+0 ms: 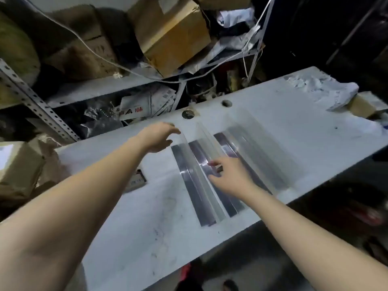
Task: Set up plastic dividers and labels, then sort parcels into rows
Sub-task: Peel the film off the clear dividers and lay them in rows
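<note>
A long pale worktable (147, 238) runs diagonally across the view, w/ cluttered metal shelving (100, 87) behind it holding cardboard boxes (170, 36) and loose packaging. On the table's middle lie several clear plastic dividers (201, 175), long angled strips set side by side, dark bands along their bases. None of the strips looks set up in its final spot yet, and no labels can be made out.

Left hand (159, 136) reaches over the far end of the leftmost strip, fingers spread wide, holding nothing; can't tell if it touches. Right hand (228, 175) rests on the middle strips, fingers loosely open, pressing or about to pinch one; grip unclear due to blur.

Risk, as I judge it: the strips are see-through and overlap, so it's easy to grab two at once or nudge neighbours out of line.

Around: crumpled white parcels (327, 89) at the table's far right corner, a small dark box (137, 181) just beside the left forearm, two round holes (226, 103) near the back edge. Nothing sits btwn hands and strips.
</note>
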Tool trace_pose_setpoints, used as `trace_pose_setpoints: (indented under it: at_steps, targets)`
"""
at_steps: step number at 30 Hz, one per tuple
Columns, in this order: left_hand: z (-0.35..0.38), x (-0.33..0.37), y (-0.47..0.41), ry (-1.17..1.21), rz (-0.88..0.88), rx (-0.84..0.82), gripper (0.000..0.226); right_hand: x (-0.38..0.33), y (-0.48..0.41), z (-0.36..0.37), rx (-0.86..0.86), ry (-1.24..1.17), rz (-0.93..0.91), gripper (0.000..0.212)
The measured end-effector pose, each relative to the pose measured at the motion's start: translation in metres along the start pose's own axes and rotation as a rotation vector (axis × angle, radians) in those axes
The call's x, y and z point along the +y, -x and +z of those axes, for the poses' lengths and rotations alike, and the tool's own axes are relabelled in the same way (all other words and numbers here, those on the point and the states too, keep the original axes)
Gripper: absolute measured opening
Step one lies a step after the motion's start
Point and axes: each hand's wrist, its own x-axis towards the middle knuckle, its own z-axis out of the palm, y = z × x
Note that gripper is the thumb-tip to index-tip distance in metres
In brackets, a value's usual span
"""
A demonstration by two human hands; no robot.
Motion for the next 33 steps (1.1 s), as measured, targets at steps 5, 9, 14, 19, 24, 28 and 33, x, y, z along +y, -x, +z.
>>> trace_pose_setpoints:
  at_steps: [5, 9, 14, 19, 24, 28, 33]
  targets:
    - [0.021, -0.018, -0.035, 0.026, 0.155, -0.025, 0.042, 0.017, 0.007, 0.038, -0.028, 0.0, 0.132, 0.039]
    - [0.033, -0.031, -0.046, 0.124, 0.204, 0.073, 0.03, 0.028, 0.011, 0.057, 0.005, -0.056, 0.175, 0.04]
    - [0.037, -0.041, -0.051, 0.165, 0.231, 0.124, 0.019, 0.035, 0.017, 0.065, 0.056, -0.066, 0.213, 0.03]
    - [0.038, -0.04, -0.052, 0.067, 0.269, 0.113, 0.014, 0.037, 0.021, 0.069, 0.092, -0.045, 0.244, 0.021]
    - [0.04, -0.044, -0.056, 0.051, 0.273, 0.066, 0.009, 0.037, 0.023, 0.073, 0.14, -0.026, 0.268, 0.017]
    - [0.04, -0.046, -0.057, 0.108, 0.26, 0.044, 0.004, 0.035, 0.022, 0.077, 0.158, -0.033, 0.284, 0.012]
    - [0.044, -0.047, -0.058, 0.097, 0.287, 0.063, 0.002, 0.034, 0.023, 0.078, 0.147, -0.014, 0.285, 0.009]
